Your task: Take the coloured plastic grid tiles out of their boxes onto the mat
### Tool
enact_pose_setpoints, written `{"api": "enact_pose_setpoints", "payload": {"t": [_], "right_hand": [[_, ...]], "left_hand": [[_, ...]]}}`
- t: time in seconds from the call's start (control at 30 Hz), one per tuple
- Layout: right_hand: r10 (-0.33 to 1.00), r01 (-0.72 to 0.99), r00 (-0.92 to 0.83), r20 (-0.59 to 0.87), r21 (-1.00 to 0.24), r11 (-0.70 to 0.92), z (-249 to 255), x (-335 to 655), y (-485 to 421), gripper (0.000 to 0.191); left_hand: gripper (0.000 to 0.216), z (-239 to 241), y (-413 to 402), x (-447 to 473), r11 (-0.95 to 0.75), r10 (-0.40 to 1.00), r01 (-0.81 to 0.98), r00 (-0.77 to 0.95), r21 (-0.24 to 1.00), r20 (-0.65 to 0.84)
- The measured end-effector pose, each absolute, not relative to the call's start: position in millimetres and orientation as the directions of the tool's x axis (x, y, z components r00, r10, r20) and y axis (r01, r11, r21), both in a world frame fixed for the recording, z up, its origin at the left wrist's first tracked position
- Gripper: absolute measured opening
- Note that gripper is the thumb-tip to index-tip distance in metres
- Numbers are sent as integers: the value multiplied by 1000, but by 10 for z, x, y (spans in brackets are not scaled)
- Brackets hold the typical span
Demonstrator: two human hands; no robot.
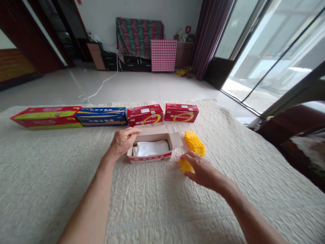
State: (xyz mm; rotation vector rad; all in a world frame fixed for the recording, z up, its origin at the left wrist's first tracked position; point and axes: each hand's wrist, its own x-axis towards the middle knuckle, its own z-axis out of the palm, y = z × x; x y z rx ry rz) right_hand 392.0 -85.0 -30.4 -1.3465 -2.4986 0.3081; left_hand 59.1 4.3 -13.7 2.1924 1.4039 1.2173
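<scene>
An open cardboard box (149, 158) with red printing stands on the quilted cover, and a folded white cloth (153, 148) lies inside it. My left hand (124, 140) is closed on the box's left end, fingers at the top edge by the flap. To the right of the box, my right hand (199, 166) has its thumb and fingers around a flat yellow toothed plastic piece (185, 166), close to the cover. Just beyond that hand rests a stack of yellow toothed plastic pieces (194, 143), beside the box's raised right flap (175, 140).
Along the far side stand a red and yellow-green box (48, 118), a blue box (101, 117) and two red boxes, one left (145, 114) and one right (181, 112). The pale quilted cover (142, 200) spreads beneath everything. A white cable (101, 84) crosses the floor.
</scene>
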Motion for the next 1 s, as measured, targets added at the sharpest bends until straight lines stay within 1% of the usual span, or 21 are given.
{"api": "enact_pose_setpoints", "payload": {"t": [0.07, 0.13, 0.23, 0.27, 0.3, 0.37, 0.5, 0.63, 0.73, 0.87, 0.93, 1.0], "right_hand": [[846, 786, -517, 131, -320, 529, -91, 3922, -896, 38], [847, 774, -514, 134, -353, 526, 207, 3875, -919, 38], [801, 703, -554, 229, -386, 596, 623, 3631, -821, 40], [771, 665, -580, 263, -395, 634, 709, 3503, -749, 40], [746, 632, -611, 266, -404, 661, 760, 3362, -664, 40], [727, 611, -638, 256, -406, 679, 762, 3073, -483, 38], [704, 627, -684, 191, -339, 701, 574, 2663, -230, 35], [689, 626, -702, 181, -303, 718, 419, 2538, -161, 37], [692, 635, -699, 180, -288, 717, 364, 2512, -148, 37], [694, 627, -672, 260, -299, 719, 374, 2552, -150, 39], [677, 601, -657, 332, -311, 736, 415, 2659, -167, 32], [659, 589, -626, 417, -301, 750, 461, 2849, -191, 21]], "left_hand": [[28, -150, 51, 589, -495, 847, 598, 169, 631, 504], [29, -156, 55, 601, -491, 851, 583, 160, 647, 501], [30, -160, 58, 624, -487, 853, 566, 143, 666, 502], [30, -161, 59, 628, -484, 854, 562, 135, 671, 503], [30, -162, 60, 630, -480, 855, 560, 127, 675, 503], [30, -167, 65, 628, -474, 857, 559, 116, 680, 502], [30, -183, 80, 621, -473, 854, 556, 97, 684, 512], [30, -197, 93, 631, -466, 852, 546, 64, 696, 520], [33, -194, 91, 638, -475, 847, 545, 70, 691, 527], [32, -180, 78, 639, -479, 846, 549, 82, 685, 526], [30, -177, 76, 640, -479, 844, 559, 81, 677, 530], [30, -181, 81, 641, -480, 840, 568, 77, 669, 538]]}}
